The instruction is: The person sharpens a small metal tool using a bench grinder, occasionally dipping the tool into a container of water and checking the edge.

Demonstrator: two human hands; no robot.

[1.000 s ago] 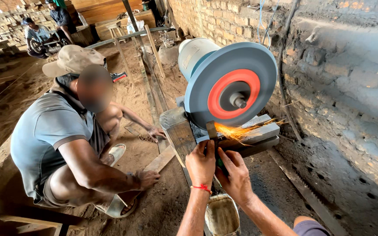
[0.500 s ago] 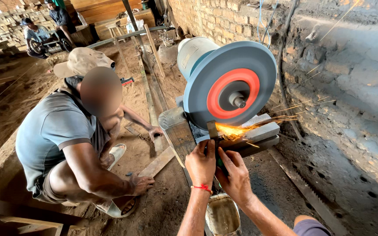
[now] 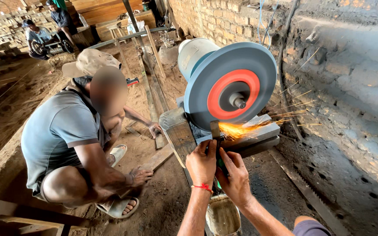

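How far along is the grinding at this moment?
In hand: the left hand and right hand press a flat metal blade against the grey grinding wheel, and sparks are flying. Done: the blade is already on the wheel. Left: cannot tell, since the ground edge is hidden.

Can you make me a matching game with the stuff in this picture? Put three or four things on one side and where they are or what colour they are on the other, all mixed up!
Things:
1. grinding wheel
2. metal blade
3. thread bracelet
4. bucket

Descriptions:
A. red, around the left wrist
B. on the ground below the hands
C. grey with a red middle
D. held by both hands, sparks flying from it

Pairs: 1-C, 2-D, 3-A, 4-B
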